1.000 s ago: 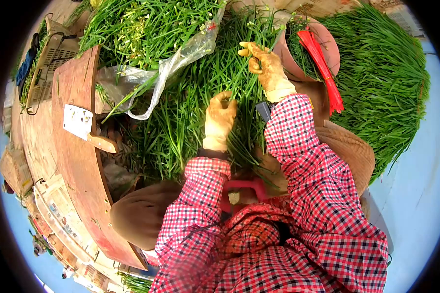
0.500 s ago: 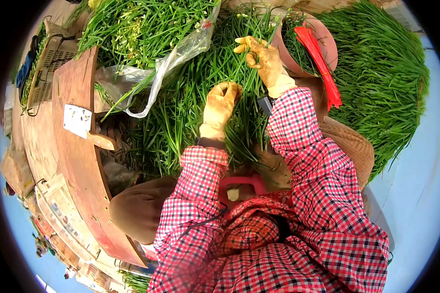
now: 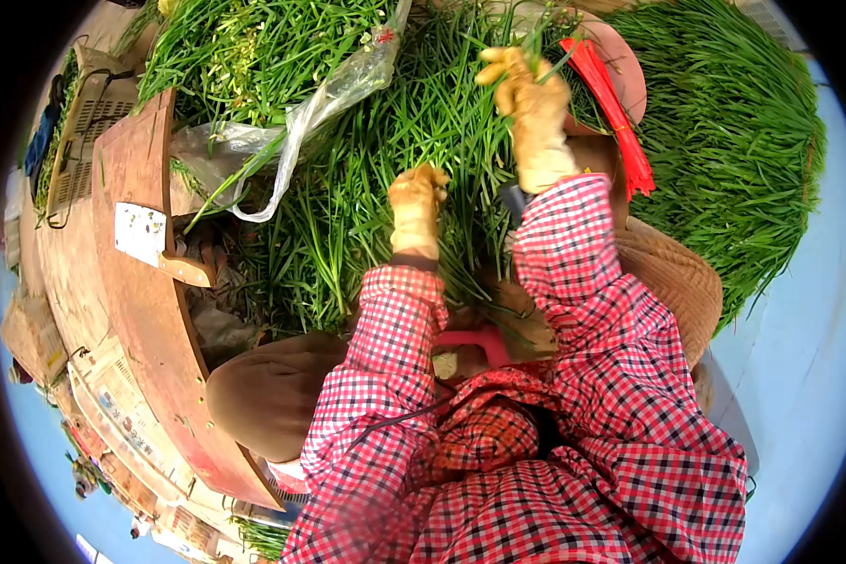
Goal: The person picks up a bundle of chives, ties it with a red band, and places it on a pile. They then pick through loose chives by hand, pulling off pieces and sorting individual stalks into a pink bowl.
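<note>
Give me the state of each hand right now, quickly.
Left hand: closed, gripping a bunch of the green stalks.
Right hand: closed, glove curled on a few green stalks farther up the pile.

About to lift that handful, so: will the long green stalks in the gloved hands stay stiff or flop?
Probably floppy: the green stalks are long and thin and curve where they lie piled. Likely light, since the left hand closes around a bunch alone. Loose strands may slip out; those by the right hand splay untied.
</note>
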A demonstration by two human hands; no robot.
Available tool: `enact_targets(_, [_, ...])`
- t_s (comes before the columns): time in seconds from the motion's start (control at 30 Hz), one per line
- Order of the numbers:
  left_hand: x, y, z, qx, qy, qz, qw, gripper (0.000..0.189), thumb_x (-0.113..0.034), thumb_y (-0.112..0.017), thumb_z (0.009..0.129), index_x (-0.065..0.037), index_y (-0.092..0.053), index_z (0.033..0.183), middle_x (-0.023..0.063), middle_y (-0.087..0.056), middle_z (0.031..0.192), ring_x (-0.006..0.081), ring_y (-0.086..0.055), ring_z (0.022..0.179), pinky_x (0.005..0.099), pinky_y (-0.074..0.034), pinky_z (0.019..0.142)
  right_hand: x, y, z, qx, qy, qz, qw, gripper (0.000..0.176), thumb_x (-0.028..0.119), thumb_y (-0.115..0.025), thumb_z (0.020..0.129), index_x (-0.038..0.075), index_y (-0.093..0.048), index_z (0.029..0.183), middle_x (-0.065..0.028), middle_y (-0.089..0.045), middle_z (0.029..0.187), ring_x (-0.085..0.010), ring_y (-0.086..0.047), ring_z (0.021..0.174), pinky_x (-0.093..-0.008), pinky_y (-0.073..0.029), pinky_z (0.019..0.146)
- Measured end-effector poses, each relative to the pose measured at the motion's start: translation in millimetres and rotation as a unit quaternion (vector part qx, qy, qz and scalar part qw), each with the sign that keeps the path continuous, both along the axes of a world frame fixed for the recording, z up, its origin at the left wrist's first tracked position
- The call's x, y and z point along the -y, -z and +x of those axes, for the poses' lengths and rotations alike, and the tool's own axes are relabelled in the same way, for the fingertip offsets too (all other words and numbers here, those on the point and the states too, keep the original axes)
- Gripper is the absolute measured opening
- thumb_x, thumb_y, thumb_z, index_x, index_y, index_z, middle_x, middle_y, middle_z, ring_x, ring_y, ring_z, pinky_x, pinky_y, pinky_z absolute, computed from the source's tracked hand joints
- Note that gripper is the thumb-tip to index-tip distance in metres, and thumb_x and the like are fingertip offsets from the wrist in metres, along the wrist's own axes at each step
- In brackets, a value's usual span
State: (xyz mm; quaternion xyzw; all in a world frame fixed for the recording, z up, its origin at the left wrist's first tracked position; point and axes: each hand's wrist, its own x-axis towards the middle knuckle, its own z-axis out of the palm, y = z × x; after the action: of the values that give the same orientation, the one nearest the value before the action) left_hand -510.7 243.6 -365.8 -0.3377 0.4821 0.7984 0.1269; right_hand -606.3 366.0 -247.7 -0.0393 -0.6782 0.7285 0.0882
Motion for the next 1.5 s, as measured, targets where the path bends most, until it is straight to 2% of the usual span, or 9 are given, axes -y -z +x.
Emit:
enact_targets(0.27, [123.3,212.9,31.3,-0.195,0.005,0.008,0.981,0.027,-0.018,-0.045,0.094,0.006,-0.057,0.09,0.0091,-0.061,0.073,0.0101,-0.054,0.05,0.0265,-0.046,0.042,-171.9,-7.3,-103.7,0.122,0.072,0.191,0.971,0.019,0.013,-0.053,0.09,0.003,-0.06,0.104,-0.0056,-0.069,0.082,-0.0059,-0.048,0.051,-0.0204,-0.037,0.045])
enact_targets(0.33, [120.0,131.4,22.6,0.048,0.297,-0.597,0.744,0.026,-0.012,-0.049,0.09,0.001,-0.055,0.111,0.0166,-0.065,0.098,0.0214,-0.063,0.085,0.0263,-0.05,0.077,-205.6,16.4,-117.7,0.177,0.063,0.235,0.954,0.021,0.011,-0.055,0.088,0.002,-0.058,0.107,-0.0068,-0.069,0.087,-0.0071,-0.054,0.054,-0.0205,-0.04,0.047])
enact_targets(0.5, [144.5,117.6,30.3,0.008,0.029,-0.622,0.782,0.028,-0.015,-0.062,0.077,0.003,-0.064,0.098,0.0207,-0.064,0.097,0.031,-0.062,0.092,0.0332,-0.047,0.085,-175.1,12.9,-95.3,0.109,0.164,0.731,0.653,0.042,0.028,-0.05,0.088,0.004,-0.051,0.122,-0.0186,-0.06,0.113,-0.0334,-0.057,0.105,-0.0364,-0.045,0.088])
enact_targets(0.57, [128.5,68.0,24.2,-0.01,0.026,-0.695,0.718,0.024,-0.012,-0.063,0.073,0.002,-0.066,0.093,0.0195,-0.065,0.097,0.0309,-0.062,0.091,0.0347,-0.049,0.082,-138.3,-1.4,-70.4,-0.094,0.009,0.591,0.801,0.038,0.027,-0.05,0.087,0.007,-0.055,0.119,-0.0181,-0.06,0.112,-0.0327,-0.057,0.104,-0.0369,-0.045,0.088])
enact_targets(0.67, [100.9,73.3,16.9,-0.105,0.03,-0.653,0.75,0.018,-0.001,-0.055,0.077,0.002,-0.066,0.091,0.0147,-0.065,0.09,0.0236,-0.062,0.084,0.033,-0.05,0.079,-161.6,95.6,-97.2,-0.118,-0.006,0.886,0.448,0.025,0.026,-0.051,0.084,0.015,-0.065,0.101,-0.0149,-0.066,0.093,-0.0329,-0.063,0.08,-0.0415,-0.051,0.071])
enact_targets(0.9, [4.8,49.3,27.8,-0.08,0.259,-0.353,0.896,0.029,-0.034,-0.061,0.084,-0.008,-0.066,0.097,0.0148,-0.064,0.101,0.0274,-0.061,0.094,0.0347,-0.048,0.082,-50.6,108.6,-4.8,0.418,-0.041,0.618,0.664,0.05,0.041,-0.03,0.097,0.005,-0.046,0.127,-0.0188,-0.054,0.122,-0.0281,-0.056,0.108,-0.0368,-0.048,0.089])
enact_targets(0.97, [-20.0,57.6,30.8,-0.086,0.32,-0.436,0.837,0.035,-0.036,-0.063,0.081,-0.003,-0.067,0.092,0.0193,-0.065,0.094,0.0327,-0.063,0.088,0.0348,-0.05,0.08,-72.0,147.1,20.7,0.268,-0.253,0.859,0.354,0.041,0.032,-0.033,0.097,0.006,-0.047,0.125,-0.0161,-0.057,0.113,-0.024,-0.058,0.103,-0.0317,-0.052,0.081])
enact_targets(1.1, [-54.5,69.6,35.9,-0.016,0.4,-0.465,0.79,0.052,-0.049,-0.068,0.073,-0.001,-0.062,0.091,0.0197,-0.064,0.089,0.0352,-0.061,0.089,0.0405,-0.048,0.079,-55.1,152.3,75.1,0.269,0.055,0.617,0.737,0.016,0.021,-0.053,0.087,0.011,-0.065,0.094,-0.0129,-0.064,0.081,-0.0323,-0.062,0.071,-0.0389,-0.051,0.058])
enact_targets(1.5, [-33.5,56.2,54.6,0.022,0.411,-0.46,0.786,0.036,-0.038,-0.06,0.082,-0.009,-0.063,0.103,0.0168,-0.066,0.086,0.0332,-0.063,0.084,0.0394,-0.049,0.076,-80.9,194.6,38.6,0.222,0.134,0.402,0.878,0.029,0.025,-0.058,0.085,0.003,-0.06,0.103,-0.0121,-0.067,0.097,-0.026,-0.064,0.088,-0.0328,-0.05,0.075])
